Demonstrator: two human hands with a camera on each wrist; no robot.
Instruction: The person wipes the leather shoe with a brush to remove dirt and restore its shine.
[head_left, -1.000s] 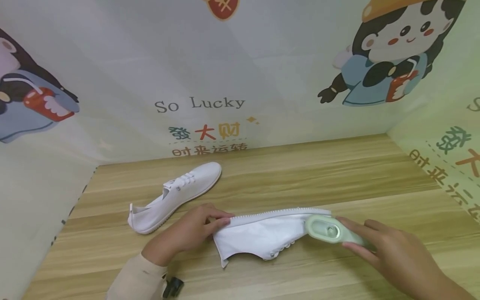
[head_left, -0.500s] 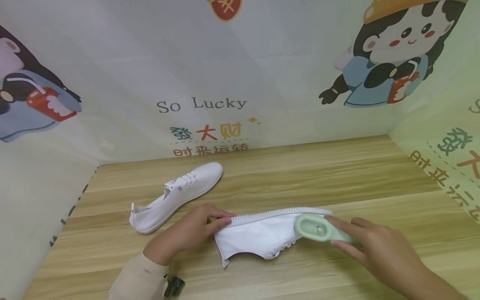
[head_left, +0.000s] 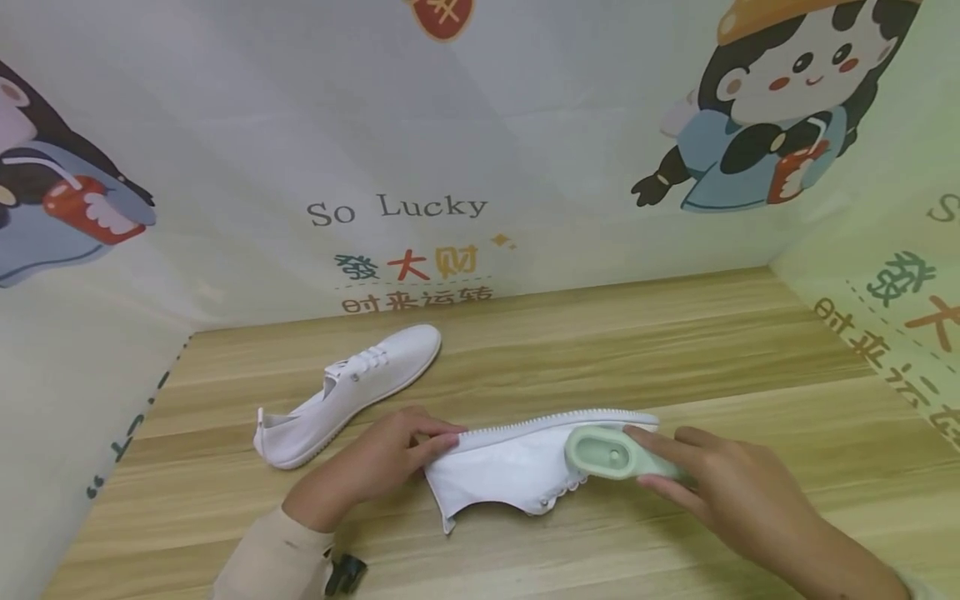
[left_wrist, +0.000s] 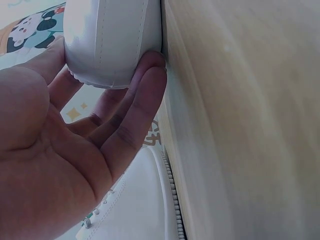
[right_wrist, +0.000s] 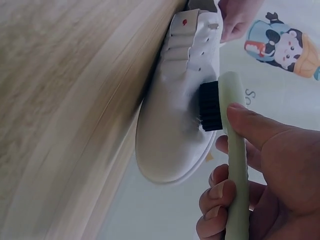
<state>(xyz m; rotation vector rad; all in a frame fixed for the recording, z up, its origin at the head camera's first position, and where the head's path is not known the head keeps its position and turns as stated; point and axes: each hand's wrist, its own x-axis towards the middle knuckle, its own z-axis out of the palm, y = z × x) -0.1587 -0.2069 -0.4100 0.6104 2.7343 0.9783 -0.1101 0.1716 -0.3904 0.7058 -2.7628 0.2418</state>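
Note:
A white lace-up shoe [head_left: 495,475] lies on its side on the wooden table, sole edge facing away and toe to the right. My left hand [head_left: 382,454] grips its heel; in the left wrist view the thumb and fingers [left_wrist: 142,105] curl about the heel end. My right hand [head_left: 738,483] holds a pale green brush [head_left: 603,452] by its handle, over the front part of the shoe. The right wrist view shows the dark bristles [right_wrist: 210,106] against the shoe's side near the toe.
A second white shoe [head_left: 360,392] sits upright behind my left hand, toe pointing to the back right. A small black object [head_left: 347,575] is by the left sleeve [head_left: 273,554]. Printed fabric walls [head_left: 562,167] enclose the wooden table [head_left: 750,358] at the back and sides.
My right hand has moved the brush leftward along the shoe's side, from the toe towards the laces. The left hand keeps its hold on the heel, and the second shoe stays put.

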